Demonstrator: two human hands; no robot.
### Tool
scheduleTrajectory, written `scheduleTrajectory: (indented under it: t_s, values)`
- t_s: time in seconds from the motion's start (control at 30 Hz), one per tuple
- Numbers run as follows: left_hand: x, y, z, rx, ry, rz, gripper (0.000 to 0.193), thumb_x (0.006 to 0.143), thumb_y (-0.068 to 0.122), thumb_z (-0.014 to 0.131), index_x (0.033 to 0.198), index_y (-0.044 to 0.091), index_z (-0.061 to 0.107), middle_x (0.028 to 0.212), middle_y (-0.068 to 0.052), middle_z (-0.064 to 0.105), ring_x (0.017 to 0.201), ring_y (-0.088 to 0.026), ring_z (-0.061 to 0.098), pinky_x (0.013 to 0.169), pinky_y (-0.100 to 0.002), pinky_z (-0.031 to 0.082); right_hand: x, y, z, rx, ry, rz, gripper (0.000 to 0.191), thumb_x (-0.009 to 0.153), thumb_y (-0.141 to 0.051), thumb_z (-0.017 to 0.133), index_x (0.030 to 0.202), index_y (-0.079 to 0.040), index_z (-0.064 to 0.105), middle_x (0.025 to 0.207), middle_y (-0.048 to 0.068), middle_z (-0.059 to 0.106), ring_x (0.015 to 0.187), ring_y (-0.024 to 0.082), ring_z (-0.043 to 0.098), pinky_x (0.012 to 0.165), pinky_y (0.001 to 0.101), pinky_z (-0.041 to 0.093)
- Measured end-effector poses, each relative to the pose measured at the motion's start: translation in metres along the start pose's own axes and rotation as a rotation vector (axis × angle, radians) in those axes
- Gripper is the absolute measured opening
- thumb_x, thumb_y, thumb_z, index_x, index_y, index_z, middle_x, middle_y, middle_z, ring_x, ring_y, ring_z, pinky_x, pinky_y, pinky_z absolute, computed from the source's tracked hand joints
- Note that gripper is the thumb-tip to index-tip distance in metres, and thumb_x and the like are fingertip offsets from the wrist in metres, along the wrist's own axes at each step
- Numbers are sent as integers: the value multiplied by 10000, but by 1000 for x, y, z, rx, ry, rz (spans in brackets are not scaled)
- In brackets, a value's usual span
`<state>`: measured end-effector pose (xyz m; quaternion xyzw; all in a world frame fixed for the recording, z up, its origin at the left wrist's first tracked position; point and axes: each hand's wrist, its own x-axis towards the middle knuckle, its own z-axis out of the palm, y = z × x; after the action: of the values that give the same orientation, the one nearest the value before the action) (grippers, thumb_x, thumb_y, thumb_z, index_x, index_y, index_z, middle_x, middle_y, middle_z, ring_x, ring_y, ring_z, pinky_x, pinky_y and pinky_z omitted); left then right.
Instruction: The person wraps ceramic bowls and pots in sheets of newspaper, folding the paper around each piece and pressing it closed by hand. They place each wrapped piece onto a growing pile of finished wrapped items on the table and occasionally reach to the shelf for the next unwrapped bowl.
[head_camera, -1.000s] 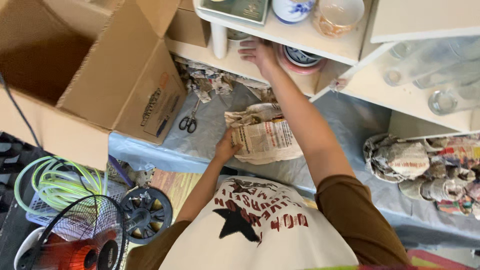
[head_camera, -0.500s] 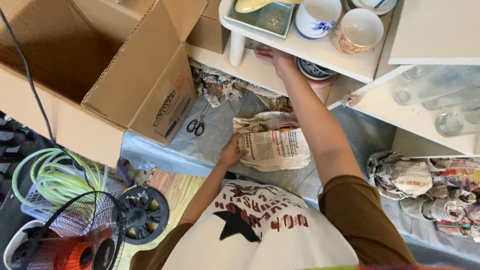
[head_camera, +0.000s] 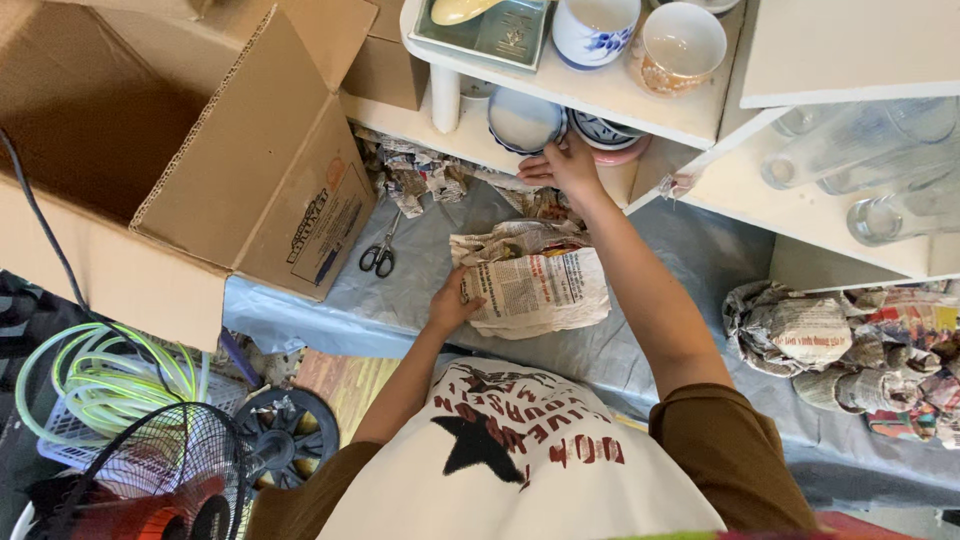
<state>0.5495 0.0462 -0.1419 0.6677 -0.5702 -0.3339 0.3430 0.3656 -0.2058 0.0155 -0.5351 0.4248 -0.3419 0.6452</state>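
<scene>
Right hand (head_camera: 562, 166) gripping bowl (head_camera: 523, 121) at shelf edge, left hand (head_camera: 452, 305) (flat) pressing newspaper bundle (head_camera: 535, 290)

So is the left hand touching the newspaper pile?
Touching. In the head view, the left hand rests on the near edge of the crumpled newspaper pile, fingers pressed onto the paper with no gap showing.

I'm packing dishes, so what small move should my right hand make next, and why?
Probably draw the round blue-rimmed ceramic bowl off the lower white shelf: the right hand already touches its edge, while the left hand rests on the crumpled newspaper sheets below.
</scene>
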Motion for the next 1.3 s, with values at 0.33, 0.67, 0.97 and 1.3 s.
scheduleTrajectory:
  t_s: [0.33,0.67,0.97,1.3]
  values:
    - [-4,4,-3,2,-3,3,869,771,285,863,1488,88,414,1426,-181,590,1227,-348,632,993,-414,515,-24,-37,18,-983,414,-305,718,984,-283,720,1436,91,306,790,229,717,664,395,700,567,486,567]
    - [-3,4,-3,-30,42,68,887,756,270,878,1490,71,421,1451,-189,570,1256,-334,618,1016,-396,513,-7,-9,59,-1620,326,-951,264,967,-223,713,1158,-41,707,1216,115,730,1167,230,682,1153,520,396]
    - [1,-1,-5,-32,5,4,871,754,272,874,1476,95,420,1450,-190,568,1261,-355,602,1027,-415,493,-24,-32,58,-1250,220,-881,53,899,-115,730,922,-85,767,989,67,778,964,249,707,1090,568,343]
    - [2,-4,-7,-56,-7,-35,858,749,290,871,1473,105,450,1426,-179,596,1232,-344,633,1012,-416,514,-23,-57,47,-1300,268,-1018,73,990,-74,731,1053,-67,696,1073,84,739,984,243,693,957,445,408]
